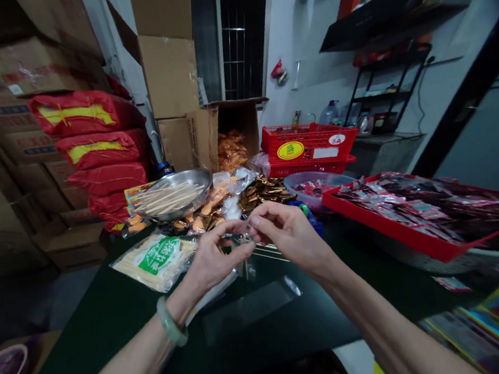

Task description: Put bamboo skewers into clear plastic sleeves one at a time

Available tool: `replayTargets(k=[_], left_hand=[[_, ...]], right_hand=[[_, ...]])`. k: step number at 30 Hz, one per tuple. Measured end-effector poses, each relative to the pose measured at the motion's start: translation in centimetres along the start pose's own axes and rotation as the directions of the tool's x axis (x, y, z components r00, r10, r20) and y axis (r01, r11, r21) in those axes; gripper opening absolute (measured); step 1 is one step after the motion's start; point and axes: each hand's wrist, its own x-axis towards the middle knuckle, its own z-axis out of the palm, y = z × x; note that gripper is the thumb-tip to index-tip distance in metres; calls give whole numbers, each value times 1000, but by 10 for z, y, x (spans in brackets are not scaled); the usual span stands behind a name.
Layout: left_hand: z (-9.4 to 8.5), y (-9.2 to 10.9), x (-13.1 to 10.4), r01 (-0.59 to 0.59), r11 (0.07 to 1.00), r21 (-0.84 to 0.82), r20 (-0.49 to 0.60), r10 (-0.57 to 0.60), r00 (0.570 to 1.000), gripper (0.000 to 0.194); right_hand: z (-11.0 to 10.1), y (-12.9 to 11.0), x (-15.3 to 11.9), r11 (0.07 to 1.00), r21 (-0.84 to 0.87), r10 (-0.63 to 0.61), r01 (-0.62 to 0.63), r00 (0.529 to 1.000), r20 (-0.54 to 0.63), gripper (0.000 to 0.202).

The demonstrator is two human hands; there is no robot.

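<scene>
Over the dark green table my left hand (pixel 221 251), with a jade-coloured bangle on its wrist, curves its thumb and fingers toward a small, see-through thing (pixel 249 232). My right hand (pixel 285 231) pinches at the same spot, thumb against forefinger. What they hold is too small and blurred to name. Thin pale sticks (pixel 272 251) lie just beyond the hands. Below them a clear plastic sleeve (pixel 256 305) lies flat on the table. To the left is a clear pack of wooden sticks (pixel 159 260) with a green label.
Behind stand a metal bowl (pixel 203 193) of sticks, a heap of brown-gold packets (pixel 266 192) and a red crate (pixel 310 147). A red tray (pixel 391 243) of small packets sits at right. Red bundles (pixel 102 140) and cardboard boxes (pixel 171 76) are stacked at left and back.
</scene>
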Motion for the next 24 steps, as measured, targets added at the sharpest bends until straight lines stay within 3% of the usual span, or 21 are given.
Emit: replayTargets(k=[5, 8, 11, 13, 14, 16, 18, 20, 24], left_hand=[[0, 9, -6, 76, 973, -220, -55, -90, 994, 18], [0, 15, -10, 114, 964, -240, -71, -134, 988, 18], [1, 18, -14, 149, 954, -259, -49, -167, 985, 22], [3, 17, -16, 143, 958, -249, -51, -161, 986, 22], [4, 16, -17, 131, 963, -238, -64, -150, 987, 21], [6, 15, -20, 102, 973, -207, -79, -121, 990, 19], [8, 16, -22, 68, 982, -176, -58, -79, 995, 17], [10, 19, -24, 21, 993, -117, -20, -23, 1000, 17], [12, 27, -29, -72, 997, 36, 50, 70, 996, 20]], right_hand=[[6, 3, -9, 984, -176, -21, 10, 998, -61, 23], [6, 8, -13, 955, -295, -58, 36, 996, -68, 26], [4, 10, -15, 958, -284, -43, 42, 999, 3, 25], [3, 7, -18, 933, -352, -94, 70, 994, -50, 17], [3, 4, -21, 896, -429, -175, 113, 978, -110, 13], [5, -2, -28, 762, -601, -411, 243, 898, -158, 7], [9, -8, -35, 604, -706, -565, 369, 824, -53, 10], [13, -11, -41, 493, -753, -594, 437, 801, 76, 16], [17, -9, -47, 367, -828, -542, 424, 821, 180, 22]])
